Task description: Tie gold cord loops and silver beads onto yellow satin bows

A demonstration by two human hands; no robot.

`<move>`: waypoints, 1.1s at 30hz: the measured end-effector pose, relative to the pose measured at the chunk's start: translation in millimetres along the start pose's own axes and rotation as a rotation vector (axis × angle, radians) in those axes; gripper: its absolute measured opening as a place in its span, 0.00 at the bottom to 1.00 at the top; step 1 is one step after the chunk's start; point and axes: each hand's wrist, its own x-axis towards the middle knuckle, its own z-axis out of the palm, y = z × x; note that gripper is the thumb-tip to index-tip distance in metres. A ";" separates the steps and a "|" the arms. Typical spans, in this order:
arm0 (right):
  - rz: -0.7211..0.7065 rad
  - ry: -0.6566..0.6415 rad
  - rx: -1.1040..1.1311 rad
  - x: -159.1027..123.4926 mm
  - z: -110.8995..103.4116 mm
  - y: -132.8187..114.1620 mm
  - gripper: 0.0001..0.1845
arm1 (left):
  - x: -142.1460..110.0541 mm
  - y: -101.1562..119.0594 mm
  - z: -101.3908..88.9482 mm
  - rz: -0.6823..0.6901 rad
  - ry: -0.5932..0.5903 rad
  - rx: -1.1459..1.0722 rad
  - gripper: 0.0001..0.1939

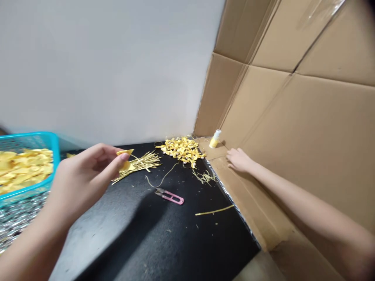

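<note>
My left hand (96, 171) is closed, thumb and fingers pinching a yellow ribbon bow (125, 153) with a thin strip trailing from it. At the right, my right hand (238, 160) has its fingers curled low against the cardboard, with a fine thread running at its fingertips. Beside it stands a small spool (215, 139) with a white top and yellow lower part. Between the hands, pink thread snips (170, 196) lie on the black tabletop, with a loose cord (161, 181) next to their blades.
A turquoise basket (55, 152) of yellow ribbon pieces stands at left, with shiny silvery pieces (20, 218) below it. A bundle of yellow strips (143, 164), a heap of finished-looking yellow bows (183, 150) and cut scraps (203, 177) lie towards the back. Cardboard (293, 117) walls the right side.
</note>
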 end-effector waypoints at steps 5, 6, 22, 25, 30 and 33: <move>-0.099 0.308 0.298 16.2 -38.8 -68.8 0.21 | 2.5 4.6 -6.3 0.032 0.004 0.014 0.12; -0.187 0.293 0.342 23.4 -43.0 -90.3 0.15 | 3.3 4.6 -6.9 0.024 0.008 0.003 0.12; -0.593 0.187 0.480 91.5 -37.9 -196.8 0.09 | 10.2 -67.3 15.2 -0.114 -0.524 0.504 0.07; -0.560 0.230 0.532 85.6 -40.0 -194.3 0.09 | 1.3 -55.9 41.3 0.049 -0.552 0.197 0.18; -0.520 0.295 0.667 84.5 -45.6 -188.0 0.07 | -10.1 -56.8 75.6 -0.082 -0.661 -0.284 0.10; -0.459 0.375 0.773 86.5 -52.2 -177.3 0.03 | -6.9 -59.5 73.2 -0.211 -0.634 -0.398 0.16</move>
